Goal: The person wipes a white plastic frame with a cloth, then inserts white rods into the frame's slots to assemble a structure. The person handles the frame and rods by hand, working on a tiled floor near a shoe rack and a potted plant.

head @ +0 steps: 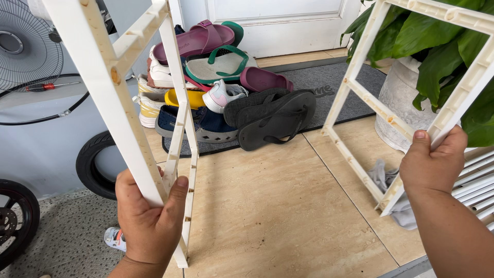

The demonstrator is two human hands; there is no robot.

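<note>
White plastic rack frames [128, 103], upright: left grip [149, 216] clenched round one, right grip [432, 162] round the other [360, 92], probably steadying them near the shoe pile [221, 87].

At the lower left of the frame the left hand [149, 219] grips the upright of a white plastic rack frame [116, 98], its fingers [175, 198] wrapped round the bar, while at the right the right hand [432, 164] clasps a second white frame [360, 92] whose lower corner rests on the tiled floor [272, 206]. Between the frames, at upper centre, a pile of shoes and sandals [226, 87] lies by a grey doormat [329, 87] before a white door [278, 23]. A leafy plant in a pale pot [401, 108] stands at the upper right, and a fan [25, 46] at the upper left.
</note>
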